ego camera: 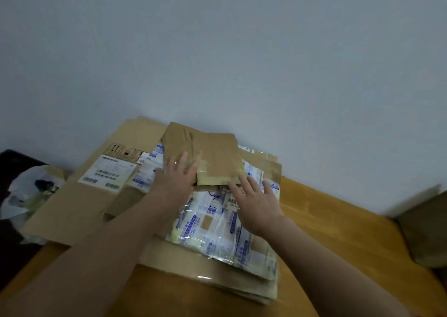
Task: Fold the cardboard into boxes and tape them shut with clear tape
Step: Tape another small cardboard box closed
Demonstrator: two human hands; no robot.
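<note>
The one view came from the person's head, facing forward and down along both forearms. It sat close: the left hand (177,178) and right hand (256,207) lay mid-frame at arm's length over the desk (338,220). The wall (242,50) behind filled the upper half, and the wide lens showed the desk's far edge slanted.

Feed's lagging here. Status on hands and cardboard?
Left hand open, flat on small cardboard piece. Right hand open at its near edge. Piece flattened, atop flat cardboard stack.
</note>
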